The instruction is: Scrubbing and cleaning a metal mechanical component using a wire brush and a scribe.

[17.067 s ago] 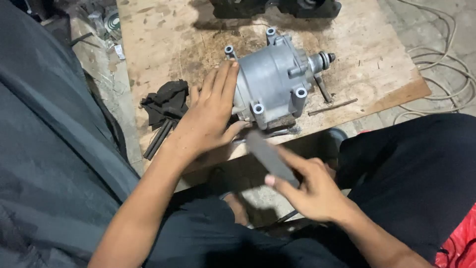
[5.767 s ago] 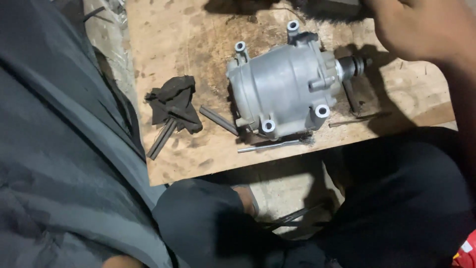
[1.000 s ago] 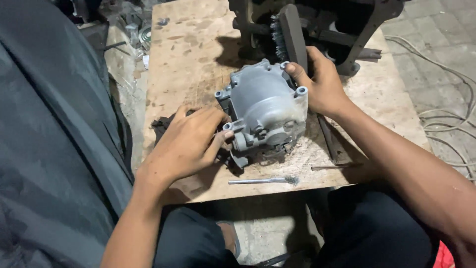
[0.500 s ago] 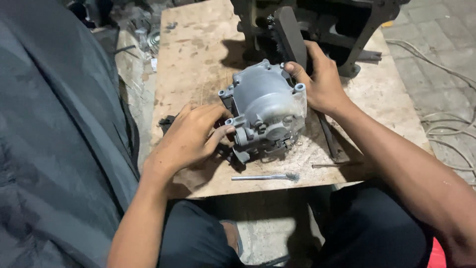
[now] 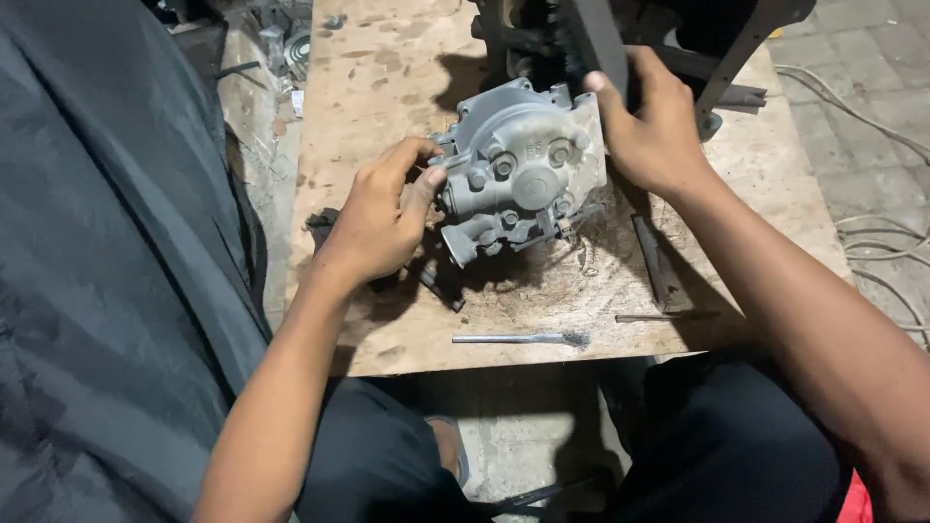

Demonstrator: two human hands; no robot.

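Observation:
A grey cast metal compressor body (image 5: 523, 169) stands tipped up on a worn plywood board (image 5: 387, 87), its bolted end cover facing me. My left hand (image 5: 383, 218) grips its left side by a lug. My right hand (image 5: 649, 121) holds the right upper edge and also has a dark flat bar (image 5: 596, 39) in its fingers, pointing away from me.
A thin metal rod (image 5: 523, 339) lies near the board's front edge, a flat dark strip (image 5: 651, 260) to the right. Dark rubber pieces (image 5: 325, 221) lie behind my left hand. A black machine frame (image 5: 717, 39) stands at the back. Cables (image 5: 872, 116) run on the floor at right.
The compressor body has been turned so its end cover faces me more squarely. Both hands stay on it, the left shifting up its side.

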